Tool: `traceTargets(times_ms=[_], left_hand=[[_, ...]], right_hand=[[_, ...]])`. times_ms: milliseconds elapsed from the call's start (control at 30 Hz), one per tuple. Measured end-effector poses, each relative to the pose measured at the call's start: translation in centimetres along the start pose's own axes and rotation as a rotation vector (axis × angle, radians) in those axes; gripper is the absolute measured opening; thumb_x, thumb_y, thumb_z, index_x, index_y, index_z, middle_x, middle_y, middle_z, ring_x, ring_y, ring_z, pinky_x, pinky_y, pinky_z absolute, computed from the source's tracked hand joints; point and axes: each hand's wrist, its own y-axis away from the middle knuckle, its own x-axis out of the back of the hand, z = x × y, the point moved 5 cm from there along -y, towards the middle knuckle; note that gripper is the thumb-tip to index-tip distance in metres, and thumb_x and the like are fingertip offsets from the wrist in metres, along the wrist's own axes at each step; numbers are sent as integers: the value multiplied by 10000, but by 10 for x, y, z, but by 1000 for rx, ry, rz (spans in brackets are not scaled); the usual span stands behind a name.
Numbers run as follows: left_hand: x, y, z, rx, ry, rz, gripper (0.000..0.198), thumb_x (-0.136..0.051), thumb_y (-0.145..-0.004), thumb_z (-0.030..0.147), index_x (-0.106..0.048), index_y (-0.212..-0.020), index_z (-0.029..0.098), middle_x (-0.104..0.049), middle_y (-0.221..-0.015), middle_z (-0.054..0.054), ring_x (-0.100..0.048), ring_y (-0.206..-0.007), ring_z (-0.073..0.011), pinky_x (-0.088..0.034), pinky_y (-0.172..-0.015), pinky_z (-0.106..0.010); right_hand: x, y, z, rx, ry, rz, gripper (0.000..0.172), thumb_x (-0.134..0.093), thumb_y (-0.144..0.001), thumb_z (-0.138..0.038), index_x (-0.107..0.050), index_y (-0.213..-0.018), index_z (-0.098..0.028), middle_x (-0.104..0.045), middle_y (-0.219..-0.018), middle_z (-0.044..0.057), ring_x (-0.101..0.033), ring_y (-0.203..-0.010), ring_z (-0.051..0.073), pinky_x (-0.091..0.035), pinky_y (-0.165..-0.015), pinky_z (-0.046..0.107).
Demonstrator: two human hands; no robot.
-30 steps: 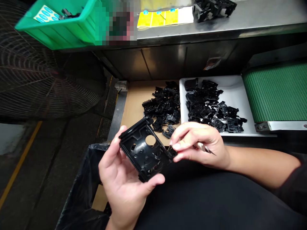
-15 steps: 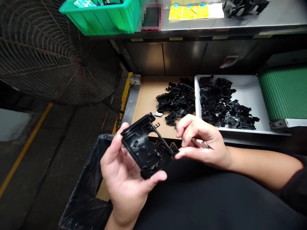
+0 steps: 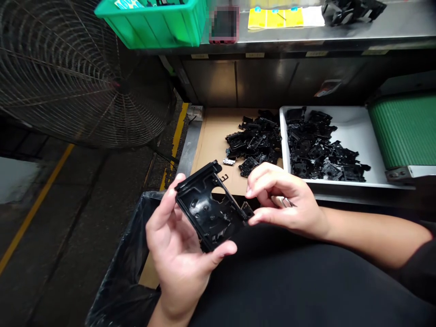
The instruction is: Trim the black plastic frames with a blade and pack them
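1. As you look down, a wire-guarded pedestal fan (image 3: 78, 77) stands at your far left, above a dark floor (image 3: 85, 218) marked by a yellow line (image 3: 37, 218).
2. Just below your hands, a black bin liner (image 3: 119, 268) hangs over the edge of a bin.
3. Your left hand (image 3: 173, 245) is closed around a black plastic frame (image 3: 207, 204), cradling it in the fingers with the thumb on its side. The frame sits above the bin, with its round hole showing.
4. Past the frame, a sheet of cardboard (image 3: 214, 131) carries a heap of black plastic parts (image 3: 255, 143). A small bright metal piece (image 3: 229, 161) and a small black hook-shaped scrap (image 3: 224, 178) lie loose beside it.
5. Along the top, a green plastic crate (image 3: 150, 22) sits at the edge of a steel tabletop (image 3: 402, 18), beside a pixelated object (image 3: 224, 25). Next comes a yellow sheet of round blue stickers (image 3: 275, 18) (no brand or readable writing anywhere).
6. Your right hand (image 3: 286, 200) is curled, its fingertips (image 3: 250, 193) at the frame's corner. The metal tweezers (image 3: 286, 202) have drawn back into that hand since a moment ago, so only a short length shows.
7. At the right, a white tray (image 3: 347, 122) holds more black parts (image 3: 316, 145), next to a green conveyor belt (image 3: 403, 131).
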Motion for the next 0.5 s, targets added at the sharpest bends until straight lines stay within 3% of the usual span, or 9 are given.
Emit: traceTargets(times_ms=[133,300,400,500], left_hand=[[-1,-5,0,13,-7,-7,1030,-970,-524,350,-486,-1432,344,-427,-1590,-53,-330,-1508,-332,-320,-1242,-544],[-4,-13,3,-9,-29,17,1013,-971,-504,411,-518,-1407,353,-466,-1567,-34,-351,-1492,-361,-384,-1221,-535],[-8,-17,3,18,-50,3,930,-938,-576,428,-513,-1403,408,-441,-1582,3,-309,-1516,-337,-349,-1248,-541],[-11,-21,4,-6,-31,-9,952,-943,-582,389,-494,-1421,379,-417,-1598,-10,-298,-1521,-337,-348,-1240,-550]], right_hand=[[1,-3,0,26,21,-1,284,-884,-746,-223,-757,-999,-219,-585,-887,25,-549,-723,139,-464,-581,264],[6,-8,1,28,30,-11,318,-865,-778,-234,-769,-1082,-232,-549,-928,9,-435,-606,73,-431,-545,244],[9,-14,0,27,50,-46,320,-853,-796,-252,-773,-1105,-240,-551,-923,15,-455,-633,81,-426,-525,227],[12,-19,0,42,56,-67,307,-855,-794,-253,-782,-1092,-237,-562,-911,24,-485,-659,96,-429,-514,223]])
